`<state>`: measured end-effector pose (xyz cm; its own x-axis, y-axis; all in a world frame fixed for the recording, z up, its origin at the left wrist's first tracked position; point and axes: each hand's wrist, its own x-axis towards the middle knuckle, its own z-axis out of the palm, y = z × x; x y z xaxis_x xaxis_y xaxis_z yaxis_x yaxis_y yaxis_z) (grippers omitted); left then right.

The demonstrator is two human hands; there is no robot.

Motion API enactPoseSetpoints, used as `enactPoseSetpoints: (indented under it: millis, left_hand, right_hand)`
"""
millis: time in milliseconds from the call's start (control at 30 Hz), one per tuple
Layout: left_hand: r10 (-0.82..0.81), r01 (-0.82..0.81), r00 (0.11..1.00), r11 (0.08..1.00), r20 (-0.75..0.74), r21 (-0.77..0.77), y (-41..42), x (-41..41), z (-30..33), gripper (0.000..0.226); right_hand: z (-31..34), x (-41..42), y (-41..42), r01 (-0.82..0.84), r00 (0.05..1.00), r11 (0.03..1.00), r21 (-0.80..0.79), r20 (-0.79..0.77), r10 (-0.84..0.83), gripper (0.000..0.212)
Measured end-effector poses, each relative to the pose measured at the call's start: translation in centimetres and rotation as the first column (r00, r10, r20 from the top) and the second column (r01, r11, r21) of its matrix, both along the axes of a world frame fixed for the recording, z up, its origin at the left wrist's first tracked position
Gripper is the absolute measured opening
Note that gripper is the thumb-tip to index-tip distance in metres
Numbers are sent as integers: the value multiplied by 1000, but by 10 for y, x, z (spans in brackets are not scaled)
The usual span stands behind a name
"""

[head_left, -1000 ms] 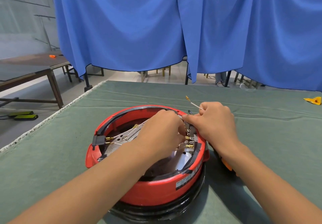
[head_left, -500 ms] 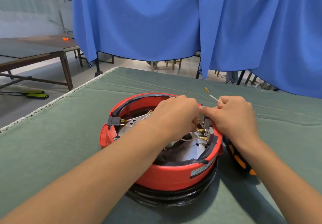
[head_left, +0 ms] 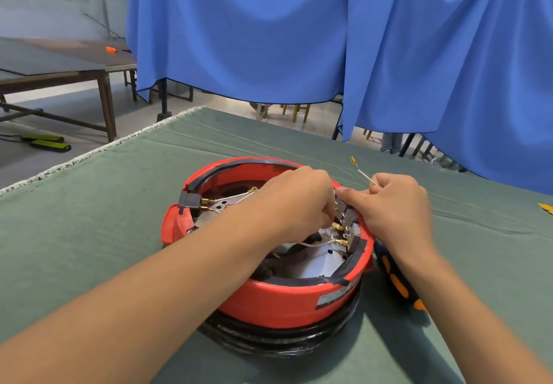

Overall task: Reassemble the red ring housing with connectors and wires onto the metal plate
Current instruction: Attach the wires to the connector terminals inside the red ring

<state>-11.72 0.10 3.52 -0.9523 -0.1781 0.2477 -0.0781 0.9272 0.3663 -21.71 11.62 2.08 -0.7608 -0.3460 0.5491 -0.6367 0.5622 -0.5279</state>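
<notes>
I am curling my right hand (head_left: 395,207) around a white wire (head_left: 366,176) so its brass terminal stays clear, while my left hand (head_left: 299,201) is pinching at the connector block (head_left: 347,225) inside the red ring housing (head_left: 287,297), sitting mid-desk (head_left: 89,234).

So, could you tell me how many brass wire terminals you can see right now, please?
6: two at the black connector block on the left, one ring terminal, two at the right-side block, and one on the loose wire above the right hand. The hands may hide more.
</notes>
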Motion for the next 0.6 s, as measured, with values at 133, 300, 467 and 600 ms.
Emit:
enactPoseSetpoints:
  millis: [133,300,467,600]
  left_hand:
    - [35,-36,999,999,-41,-11,3,2,0,17]
    - [77,-78,996,997,-34,-23,9,1,0,17]
    - [84,-85,996,996,-37,-33,9,0,-1,18]
    - [86,-88,995,995,-44,-51,9,-2,-2,18]
  right_hand:
    - [0,0,1,8,1000,1000,-4,1,-8,65]
    - [0,1,1,10,1000,1000,-4,1,-10,65]
    - [0,2,1,-2,1000,1000,-17,5,2,65]
    - [0,1,1,3,1000,1000,-17,8,-3,65]
